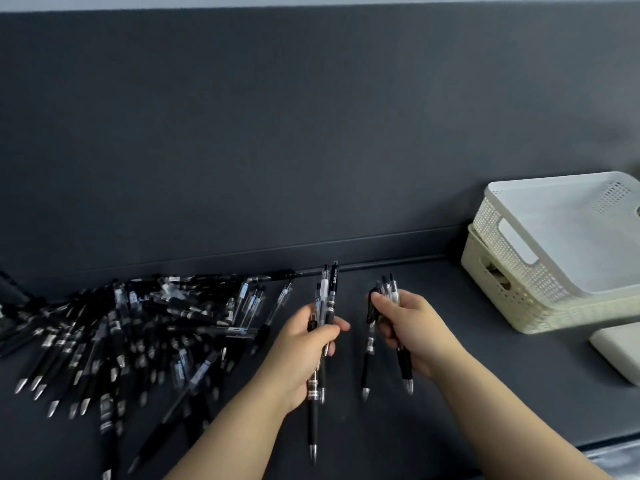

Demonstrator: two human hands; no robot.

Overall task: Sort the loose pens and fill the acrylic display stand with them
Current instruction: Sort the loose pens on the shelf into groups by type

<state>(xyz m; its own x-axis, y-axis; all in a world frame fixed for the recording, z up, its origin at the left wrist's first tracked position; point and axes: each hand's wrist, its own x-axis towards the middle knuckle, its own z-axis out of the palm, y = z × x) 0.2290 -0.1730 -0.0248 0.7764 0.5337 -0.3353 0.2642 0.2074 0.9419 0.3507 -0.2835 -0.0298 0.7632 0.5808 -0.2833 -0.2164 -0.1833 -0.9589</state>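
- A dark grey wall panel [311, 133] is filling the upper half of the view, standing behind the work surface.
- One dark tabletop [485, 393] is running below it and carrying everything else.
- A big heap of loose pens [138, 323] is lying on the left part of the table. They are black and clear-barrelled with silver tips, crossing one another, many tips pointing toward the person. They are too many and too blurred to count. Pale labels are showing on several barrels, but none is reading clearly.
- Two perforated baskets are sitting nested at the far right: a white basket [491, 223] is resting tilted inside a cream basket [485, 271].
- One flat white pad [620, 351] is lying on the table just in front of the baskets, cut off by the frame's edge.
- The left hand [304, 351] is curling its fingers and thumb round the left bundle [327, 292] of at least three pens, held upright over the table's middle, tips down. White print is running along the black barrel, too small to read.
- The right hand [412, 327] is gripping the right bundle [389, 289] of at least three pens near their clip ends, tips down, just beside the left bundle but not touching it.
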